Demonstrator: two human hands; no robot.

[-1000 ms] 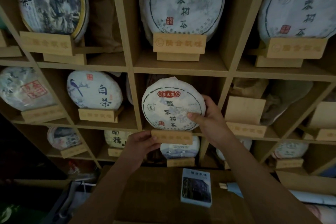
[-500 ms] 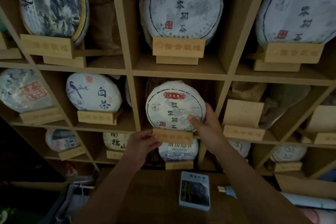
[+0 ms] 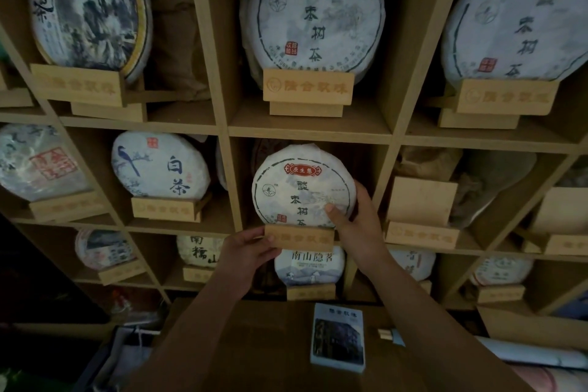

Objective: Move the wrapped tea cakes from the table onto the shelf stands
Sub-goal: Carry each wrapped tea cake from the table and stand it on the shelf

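Note:
A round white-wrapped tea cake [image 3: 297,181] with a red label stands upright in the middle cubby of the wooden shelf, its lower edge behind a small wooden stand [image 3: 299,238]. My right hand [image 3: 356,219] grips the cake's lower right rim, thumb on its face. My left hand [image 3: 246,253] pinches the left end of the stand.
Other wrapped cakes on stands fill the neighbouring cubbies, such as a bird-printed cake [image 3: 160,165] to the left. An empty stand [image 3: 421,234] sits in the cubby to the right. On the brown table [image 3: 261,347] below lie a small booklet [image 3: 338,337] and a rolled paper [image 3: 525,350].
The cake has come down a little and turned more upright into the stand, going further into the cubby. Both hands kept their hold.

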